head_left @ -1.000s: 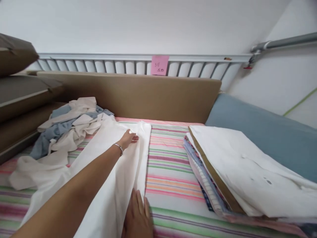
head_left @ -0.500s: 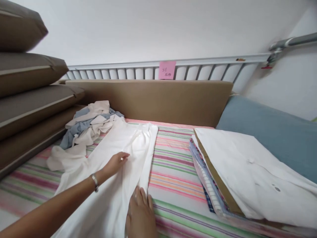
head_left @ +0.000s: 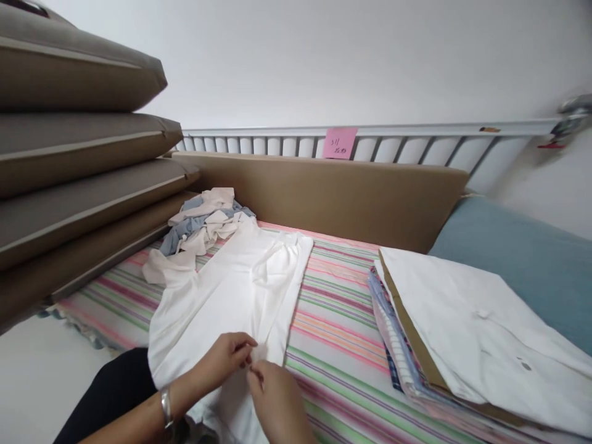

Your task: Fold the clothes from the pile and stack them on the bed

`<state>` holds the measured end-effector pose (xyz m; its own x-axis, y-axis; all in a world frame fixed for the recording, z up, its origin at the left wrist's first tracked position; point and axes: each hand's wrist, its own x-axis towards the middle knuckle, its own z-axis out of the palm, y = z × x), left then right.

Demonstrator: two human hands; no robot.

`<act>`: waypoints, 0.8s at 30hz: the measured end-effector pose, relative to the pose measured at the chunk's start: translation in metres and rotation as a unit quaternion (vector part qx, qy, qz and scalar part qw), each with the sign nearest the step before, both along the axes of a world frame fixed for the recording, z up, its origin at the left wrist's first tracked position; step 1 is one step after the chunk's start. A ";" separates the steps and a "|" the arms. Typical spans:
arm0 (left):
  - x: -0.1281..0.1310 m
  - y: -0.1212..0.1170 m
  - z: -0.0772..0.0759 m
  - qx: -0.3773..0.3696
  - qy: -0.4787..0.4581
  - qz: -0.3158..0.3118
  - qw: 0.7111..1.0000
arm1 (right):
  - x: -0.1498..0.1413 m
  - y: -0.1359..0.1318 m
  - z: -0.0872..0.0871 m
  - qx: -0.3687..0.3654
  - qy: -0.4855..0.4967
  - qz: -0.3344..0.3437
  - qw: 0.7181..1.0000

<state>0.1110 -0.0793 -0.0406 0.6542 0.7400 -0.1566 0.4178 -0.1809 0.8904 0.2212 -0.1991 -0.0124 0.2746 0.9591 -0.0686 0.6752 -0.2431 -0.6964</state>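
Note:
A white shirt (head_left: 222, 296) lies spread lengthwise over the striped sheet (head_left: 337, 320), one side folded inward with loose creases. At its near right part, my left hand (head_left: 226, 361), with a silver bracelet on the wrist, pinches a bit of the white cloth. Close against it, my right hand (head_left: 281, 401) has its thumb and forefinger closed on the same part, a small piece of fabric showing between the two hands. The near end of the shirt is partly hidden beneath my forearms.
Crumpled pale and blue clothes (head_left: 208, 219) are heaped at the far left beside stacked brown cushions (head_left: 87, 148). On the right is a pile of folded clothes (head_left: 467, 327), white on top. A brown board (head_left: 319, 191) and a radiator with a pink note (head_left: 340, 143) stand behind.
My left hand has come down and nearer to my right hand, and both now pinch the cloth together. Before, the right hand lay flat on the shirt's edge. The view has shifted left.

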 end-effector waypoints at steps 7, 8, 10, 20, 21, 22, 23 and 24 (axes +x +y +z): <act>0.028 0.110 0.034 -0.031 -0.051 0.188 0.980 | 0.008 0.035 -0.036 0.059 0.177 -0.133 0.973; 0.036 0.126 0.036 -0.043 -0.046 0.199 0.978 | 0.007 0.041 -0.043 0.057 0.205 -0.145 0.966; 0.054 0.154 0.035 -0.064 -0.037 0.207 0.975 | 0.006 0.050 -0.054 0.054 0.253 -0.159 0.953; 0.104 0.216 0.020 -0.177 -0.012 0.141 0.974 | 0.010 0.057 -0.082 0.052 0.269 -0.172 0.946; 0.104 0.218 0.021 -0.183 -0.012 0.133 0.974 | 0.010 0.057 -0.083 0.055 0.282 -0.179 0.941; 0.104 0.220 0.022 -0.186 -0.013 0.127 0.974 | 0.010 0.056 -0.084 0.060 0.296 -0.187 0.935; 0.104 0.221 0.023 -0.188 -0.014 0.124 0.974 | 0.009 0.056 -0.085 0.064 0.307 -0.193 0.930; 0.104 0.222 0.024 -0.189 -0.015 0.123 0.974 | 0.009 0.055 -0.085 0.068 0.314 -0.197 0.926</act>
<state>0.2147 0.1425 -0.0168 0.4736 0.7675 -0.4321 0.3799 0.2646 0.8864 0.2307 -0.1442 -0.0977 0.5515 0.8047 -0.2196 0.0039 -0.2657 -0.9640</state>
